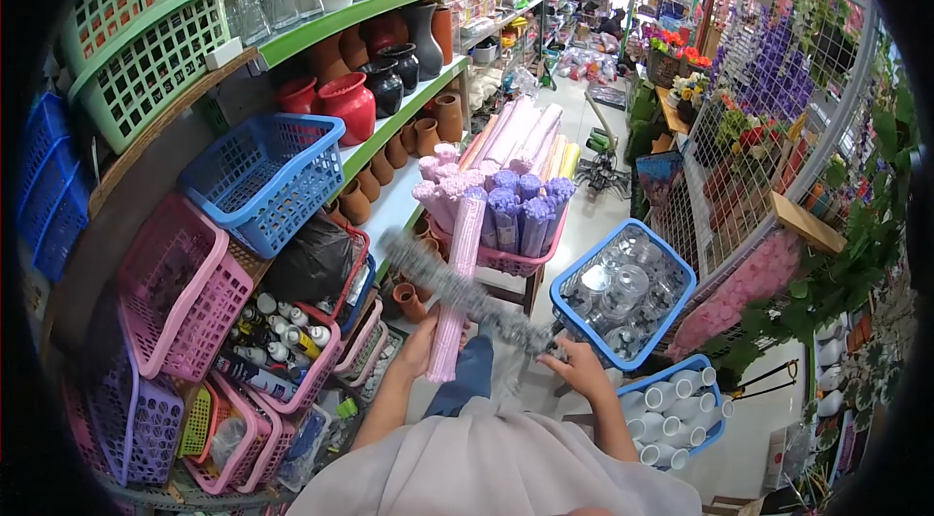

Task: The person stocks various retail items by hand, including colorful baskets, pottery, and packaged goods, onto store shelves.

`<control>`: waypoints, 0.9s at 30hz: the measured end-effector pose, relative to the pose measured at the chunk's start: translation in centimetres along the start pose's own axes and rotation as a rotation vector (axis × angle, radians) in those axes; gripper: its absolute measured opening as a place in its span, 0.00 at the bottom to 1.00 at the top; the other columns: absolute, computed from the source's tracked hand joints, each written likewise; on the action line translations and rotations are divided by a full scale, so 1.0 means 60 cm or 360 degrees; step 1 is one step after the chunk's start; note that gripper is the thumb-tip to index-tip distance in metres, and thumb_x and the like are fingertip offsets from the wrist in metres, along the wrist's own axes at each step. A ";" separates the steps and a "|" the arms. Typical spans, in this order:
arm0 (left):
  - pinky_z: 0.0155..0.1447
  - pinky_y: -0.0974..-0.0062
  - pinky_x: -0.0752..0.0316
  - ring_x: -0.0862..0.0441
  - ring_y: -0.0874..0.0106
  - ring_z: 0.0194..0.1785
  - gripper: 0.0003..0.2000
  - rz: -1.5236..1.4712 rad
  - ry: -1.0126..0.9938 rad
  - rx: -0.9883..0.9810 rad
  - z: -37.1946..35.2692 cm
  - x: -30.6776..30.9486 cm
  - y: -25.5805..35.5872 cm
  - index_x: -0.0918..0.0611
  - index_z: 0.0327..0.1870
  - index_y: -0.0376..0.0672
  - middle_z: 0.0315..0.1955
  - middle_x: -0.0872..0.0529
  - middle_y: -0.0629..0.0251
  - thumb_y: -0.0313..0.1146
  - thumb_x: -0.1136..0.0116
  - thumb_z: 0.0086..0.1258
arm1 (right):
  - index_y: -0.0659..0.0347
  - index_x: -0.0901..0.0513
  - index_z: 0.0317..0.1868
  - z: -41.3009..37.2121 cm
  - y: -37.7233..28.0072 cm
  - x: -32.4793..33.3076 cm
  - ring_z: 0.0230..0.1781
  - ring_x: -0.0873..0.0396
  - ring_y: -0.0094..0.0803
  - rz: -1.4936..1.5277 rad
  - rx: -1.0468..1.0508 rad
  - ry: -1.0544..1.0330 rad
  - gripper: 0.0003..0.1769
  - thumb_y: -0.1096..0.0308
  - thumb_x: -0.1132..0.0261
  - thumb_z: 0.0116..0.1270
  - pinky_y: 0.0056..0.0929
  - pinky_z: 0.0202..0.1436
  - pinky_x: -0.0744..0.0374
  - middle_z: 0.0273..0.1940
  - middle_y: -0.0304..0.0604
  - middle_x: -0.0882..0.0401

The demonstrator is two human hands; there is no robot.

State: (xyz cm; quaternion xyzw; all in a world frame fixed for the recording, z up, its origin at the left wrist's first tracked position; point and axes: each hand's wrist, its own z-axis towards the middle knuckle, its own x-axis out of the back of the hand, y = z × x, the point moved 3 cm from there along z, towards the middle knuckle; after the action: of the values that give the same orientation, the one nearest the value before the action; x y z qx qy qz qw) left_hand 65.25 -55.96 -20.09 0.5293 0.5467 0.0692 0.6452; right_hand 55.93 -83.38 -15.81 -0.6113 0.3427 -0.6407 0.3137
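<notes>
My left hand [420,345] is closed round a long pink bundle of thin stems [457,283], held upright in front of me. A fluffy grey duster [438,273], smeared by motion, crosses the bundle in this view and slants up to the left. Its near end is in my right hand [581,367], whose fingers are wrapped round it. Just beyond stands a pink basket [525,265] packed with similar pink and purple bundles [520,210] on end, with more bundles lying behind them.
To the right are a blue basket [557,307] of clear glassware and another blue basket [718,424] of white cylinders. Shelves [350,15] with pots and several stacked plastic baskets [263,176] line the left. A wire rack [739,161] with artificial flowers borders the aisle.
</notes>
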 end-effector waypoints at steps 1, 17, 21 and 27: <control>0.47 0.70 0.20 0.18 0.70 0.42 0.24 0.0002 0.0167 -0.0040 -0.003 -0.009 0.002 0.33 0.64 0.44 0.45 0.19 0.60 0.52 0.65 0.78 | 0.65 0.19 0.47 0.001 -0.012 0.007 0.24 0.22 0.44 -0.0179 0.0116 -0.0124 0.26 0.50 0.30 0.58 0.35 0.33 0.25 0.27 0.56 0.20; 0.41 0.73 0.20 0.20 0.73 0.36 0.25 0.0118 0.0133 -0.0130 0.018 0.011 0.006 0.35 0.67 0.49 0.38 0.19 0.62 0.53 0.63 0.77 | 0.60 0.17 0.44 -0.010 0.018 0.022 0.27 0.19 0.41 -0.0175 0.0070 -0.0129 0.21 0.53 0.30 0.57 0.34 0.34 0.24 0.28 0.50 0.17; 0.41 0.74 0.19 0.18 0.73 0.38 0.24 0.0213 -0.0028 -0.0249 0.022 -0.016 0.002 0.41 0.71 0.50 0.44 0.20 0.62 0.49 0.64 0.79 | 0.64 0.18 0.44 -0.006 0.022 0.015 0.32 0.18 0.39 0.0079 -0.0070 0.0337 0.23 0.53 0.30 0.59 0.33 0.38 0.24 0.33 0.50 0.16; 0.40 0.70 0.19 0.20 0.71 0.40 0.28 0.0199 0.0040 -0.0204 0.023 -0.047 -0.003 0.45 0.71 0.50 0.46 0.22 0.61 0.52 0.58 0.76 | 0.63 0.17 0.45 -0.038 0.018 0.016 0.31 0.19 0.41 -0.0197 0.0137 -0.0276 0.22 0.54 0.28 0.56 0.33 0.39 0.24 0.34 0.53 0.18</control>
State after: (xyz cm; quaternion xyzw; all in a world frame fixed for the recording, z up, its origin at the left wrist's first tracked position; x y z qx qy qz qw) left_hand 65.15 -58.77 -18.67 0.5191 0.5150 0.1509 0.6652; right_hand 53.58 -84.68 -16.18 -0.6704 0.2480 -0.6177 0.3279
